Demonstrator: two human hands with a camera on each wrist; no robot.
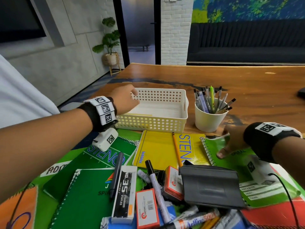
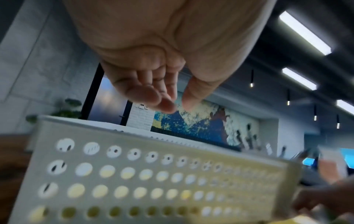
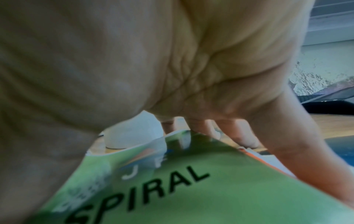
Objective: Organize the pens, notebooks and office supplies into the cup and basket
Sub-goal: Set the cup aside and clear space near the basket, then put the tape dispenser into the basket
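Note:
A white perforated basket (image 1: 165,119) stands on the wooden table, with something flat and yellow lying in its bottom. My left hand (image 1: 130,98) hovers over its left end; in the left wrist view that hand (image 2: 172,103) has loosely curled fingers and holds nothing above the basket (image 2: 134,174). To the right, a white cup (image 1: 209,119) holds several pens. My right hand (image 1: 229,142) grips a light green spiral notebook (image 1: 212,147), thumb on the cover. In the right wrist view the fingers (image 3: 247,136) reach over the far edge of that notebook (image 3: 210,189), whose cover bends upward.
In front of the basket lie a yellow steno notebook (image 1: 158,149) with a pencil (image 1: 177,149) on it, a dark green steno pad (image 1: 105,157), a green spiral notebook (image 1: 87,195), a staple box (image 1: 123,192), markers (image 1: 155,180) and a grey pouch (image 1: 211,184).

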